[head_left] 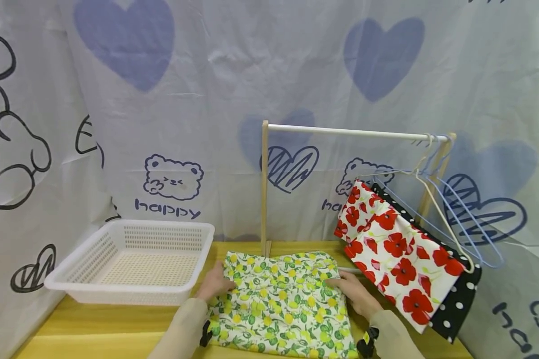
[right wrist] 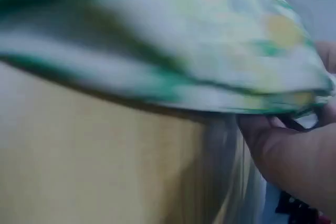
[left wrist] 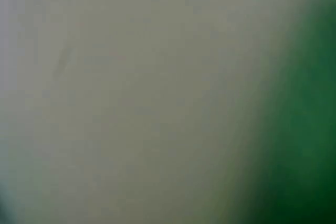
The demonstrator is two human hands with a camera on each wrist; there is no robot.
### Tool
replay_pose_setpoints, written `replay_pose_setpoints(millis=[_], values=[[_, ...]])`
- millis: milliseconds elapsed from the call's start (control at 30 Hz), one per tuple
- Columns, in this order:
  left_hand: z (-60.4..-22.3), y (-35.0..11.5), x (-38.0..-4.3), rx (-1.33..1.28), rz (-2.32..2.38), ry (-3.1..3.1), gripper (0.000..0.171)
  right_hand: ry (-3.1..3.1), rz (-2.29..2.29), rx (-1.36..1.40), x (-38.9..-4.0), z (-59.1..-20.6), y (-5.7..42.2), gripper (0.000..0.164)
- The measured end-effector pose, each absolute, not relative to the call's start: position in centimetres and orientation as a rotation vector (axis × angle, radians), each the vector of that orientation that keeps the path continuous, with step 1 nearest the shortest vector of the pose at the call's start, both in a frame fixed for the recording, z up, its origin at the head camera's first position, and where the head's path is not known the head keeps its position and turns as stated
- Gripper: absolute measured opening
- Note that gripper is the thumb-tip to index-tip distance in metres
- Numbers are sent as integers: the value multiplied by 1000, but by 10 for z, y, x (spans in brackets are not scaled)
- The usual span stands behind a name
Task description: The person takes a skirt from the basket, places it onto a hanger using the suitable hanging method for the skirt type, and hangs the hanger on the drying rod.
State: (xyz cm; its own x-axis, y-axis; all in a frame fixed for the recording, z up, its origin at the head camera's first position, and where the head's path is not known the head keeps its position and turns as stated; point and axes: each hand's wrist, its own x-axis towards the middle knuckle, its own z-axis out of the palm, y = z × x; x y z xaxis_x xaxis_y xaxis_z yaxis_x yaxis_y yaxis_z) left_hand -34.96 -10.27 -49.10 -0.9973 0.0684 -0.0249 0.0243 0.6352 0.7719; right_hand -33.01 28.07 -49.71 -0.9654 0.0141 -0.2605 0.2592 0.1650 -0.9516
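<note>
A white cloth with a yellow lemon and green leaf print [head_left: 280, 304] spreads between both hands, low over the wooden table. At its left edge my left hand [head_left: 214, 283] grips the fabric, thumb on top and the other fingers mostly hidden behind it. My right hand [head_left: 355, 294] pinches the opposite edge. In the right wrist view, the right hand [right wrist: 294, 148] holds the layered border of the lemon-print cloth [right wrist: 226, 40], which hangs over the table surface. Only blurred pale fabric and a green patch fill the left wrist view.
A white plastic basket [head_left: 130, 288] stands on the left of the table [head_left: 94, 324]. Behind the cloth is a rack with a white rail [head_left: 341, 130]. From its right end hang a red-poppy cloth [head_left: 400, 259] and a black polka-dot cloth [head_left: 453, 309] on hangers [head_left: 464, 214].
</note>
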Motion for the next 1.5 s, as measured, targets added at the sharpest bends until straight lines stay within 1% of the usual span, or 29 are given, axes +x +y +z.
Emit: replay_pose_setpoints(millis=[67,200,267,300,333,433,500,533,667,700,767,900,933,1033,1100,1167,1267,1300,1333,1400,1433,1467,1500], values=[[-490,-102,-354,49,1346,2763,85,2198,-1948,313,-333,-497,283,67],[-489,-99,-361,-14,1379,2734,86,2191,-1952,381,-337,-500,286,83],[-489,-98,-365,-30,1416,2721,86,2228,-1900,375,-338,-502,286,85],[-489,-98,-367,-22,1429,2720,85,2252,-1883,365,-339,-503,285,84],[-489,-97,-368,-15,1459,2710,85,2282,-1870,347,-340,-503,284,79],[-490,-97,-373,26,1586,2659,84,2350,-1883,334,-345,-505,283,56],[-489,-97,-376,53,1684,2623,83,2353,-1923,359,-349,-507,283,50],[-489,-96,-377,68,1740,2605,82,2343,-1950,375,-350,-508,282,50],[-484,-93,-382,141,1886,2613,71,2253,-2055,371,-354,-507,282,47],[-483,-92,-383,173,1890,2636,67,2236,-2084,344,-355,-506,281,41],[-481,-91,-384,234,1882,2653,55,2204,-2112,309,-357,-502,280,41],[-482,-91,-380,309,1760,2708,26,2220,-2078,233,-357,-499,279,54],[-484,-91,-379,303,1719,2713,27,2231,-2076,235,-357,-499,278,55],[-488,-89,-377,298,1503,2813,44,2207,-2145,241,-358,-499,277,60],[-490,-88,-376,276,1318,2876,50,2170,-2221,293,-360,-500,277,60],[-491,-87,-375,224,1141,2950,48,2149,-2268,324,-362,-502,276,56],[-492,-85,-374,134,951,3043,29,2124,-2311,320,-364,-503,276,44],[-492,-85,-374,132,919,3071,30,2128,-2318,308,-365,-503,276,40],[-493,-85,-375,153,897,3089,37,2123,-2337,294,-365,-503,276,34],[-493,-86,-377,257,890,3081,58,2109,-2382,282,-364,-504,277,24],[-494,-86,-378,321,924,3050,66,2104,-2399,277,-364,-504,277,21],[-494,-87,-379,384,958,3009,67,2103,-2408,276,-363,-504,277,20],[-495,-88,-380,444,985,2964,62,2123,-2399,283,-362,-504,278,20]])
